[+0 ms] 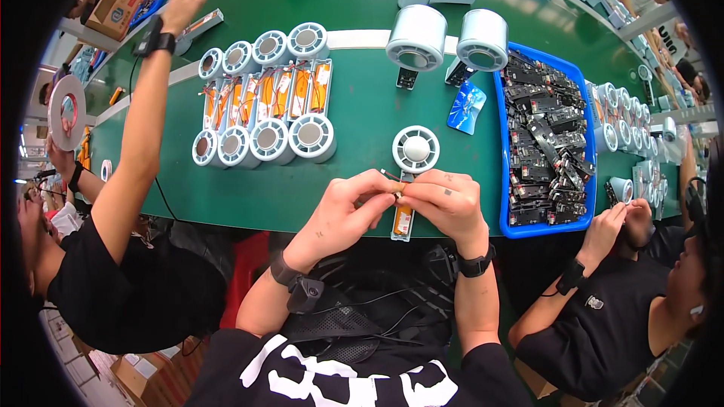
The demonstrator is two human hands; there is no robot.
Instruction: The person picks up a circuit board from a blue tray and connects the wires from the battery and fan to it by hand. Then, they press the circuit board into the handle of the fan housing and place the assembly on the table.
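In front of me at the table edge lies a light-blue handheld fan body (415, 150), its round slotted head pointing away. Its open handle (403, 223) reaches toward me, with an orange battery showing inside. Over that handle, my left hand (348, 207) and my right hand (451, 205) meet in closed pinches, fingertips touching. Between them are thin wires (390, 175) with a small light plug end showing just above the fingers. A tiny dark part at the fingertips is mostly covered, so its kind is unclear.
Several fan bodies (269, 140) with batteries stand in two rows at left. A blue tray (504, 143) of black circuit parts sits at right. Two upright fan bodies (417, 34) and a blue card (467, 108) lie beyond. Co-workers' arms (147, 113) are on both sides.
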